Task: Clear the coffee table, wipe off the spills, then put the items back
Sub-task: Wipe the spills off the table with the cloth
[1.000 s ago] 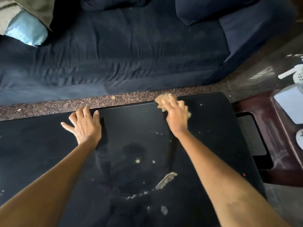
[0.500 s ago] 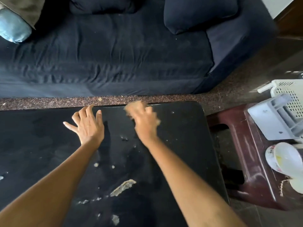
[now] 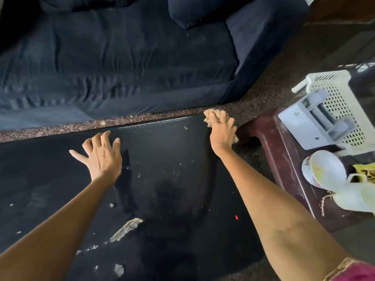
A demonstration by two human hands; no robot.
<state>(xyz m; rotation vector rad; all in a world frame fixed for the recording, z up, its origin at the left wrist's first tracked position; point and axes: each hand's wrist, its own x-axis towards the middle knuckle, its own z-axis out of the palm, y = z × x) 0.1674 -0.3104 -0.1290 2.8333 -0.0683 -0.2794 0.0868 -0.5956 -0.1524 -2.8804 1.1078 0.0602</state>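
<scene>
The black coffee table (image 3: 172,159) fills the lower middle of the view. My right hand (image 3: 222,131) presses a crumpled tan cloth (image 3: 210,116) down at the table's far right corner, fingers spread over it. My left hand (image 3: 101,157) lies flat on the tabletop with its fingers spread, holding nothing. A pale smear of spill (image 3: 126,229) and several small crumbs and flecks (image 3: 118,269) lie on the near part of the table. A red speck (image 3: 236,217) sits near my right forearm.
A dark blue sofa (image 3: 121,67) stands beyond a strip of speckled floor (image 3: 60,129). To the right, a dark red side table (image 3: 284,159) carries a white perforated basket (image 3: 336,110), a stained white bowl (image 3: 322,169) and a white jug (image 3: 357,196).
My right hand swept the cloth left along the far edge, then back right to the far right corner. My left hand stayed flat in place. The view shifted left.
</scene>
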